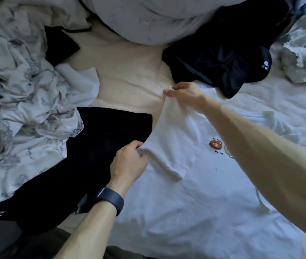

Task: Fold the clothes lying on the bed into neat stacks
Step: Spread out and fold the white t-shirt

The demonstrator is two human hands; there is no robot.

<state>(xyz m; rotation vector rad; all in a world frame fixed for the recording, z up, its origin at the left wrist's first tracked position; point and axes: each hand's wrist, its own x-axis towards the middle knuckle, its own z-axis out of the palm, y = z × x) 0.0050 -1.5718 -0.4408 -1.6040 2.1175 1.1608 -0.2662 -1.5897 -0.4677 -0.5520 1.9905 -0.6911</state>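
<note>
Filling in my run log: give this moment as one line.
phase: folding white T-shirt | left hand: grips its edge | right hand: pinches its edge farther up | neighbour: black garment at left

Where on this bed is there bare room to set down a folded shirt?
Bare cream sheet lies between the white duvet, crumpled black garment, flat black garment and white T-shirt. The patterned fabric crowds the left.

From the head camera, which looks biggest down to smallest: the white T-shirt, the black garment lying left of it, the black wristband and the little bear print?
1. white T-shirt
2. black garment
3. wristband, though it sits nearer the camera, which enlarges it
4. bear print
</note>
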